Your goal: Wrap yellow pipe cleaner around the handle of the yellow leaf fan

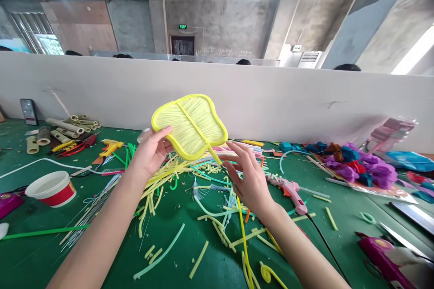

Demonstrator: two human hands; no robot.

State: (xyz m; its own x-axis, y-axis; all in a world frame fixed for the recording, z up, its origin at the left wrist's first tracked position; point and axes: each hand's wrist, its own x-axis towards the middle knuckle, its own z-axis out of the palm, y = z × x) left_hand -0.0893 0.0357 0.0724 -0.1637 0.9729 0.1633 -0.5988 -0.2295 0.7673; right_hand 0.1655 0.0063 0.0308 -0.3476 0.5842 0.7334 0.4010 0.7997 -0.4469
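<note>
A small yellow fan-shaped craft piece (190, 126) with a yellow rim, pale threads and a centre rib is held up above the green table (190, 253). My left hand (152, 151) grips its left edge between thumb and fingers. My right hand (249, 178) is just below its right side, fingers spread and slightly curled, fingertips near the short yellow stem; nothing is clearly held in it. Below both hands lies a pile of yellow and pale green pipe-cleaner strips (176, 176).
A pink glue gun (291, 191) lies right of my right hand, its cord running forward. A red-and-white paper cup (51, 187) stands at left, bamboo tubes (64, 128) behind it. Purple and blue pompoms (359, 167) sit at right. A grey partition (305, 99) backs the table.
</note>
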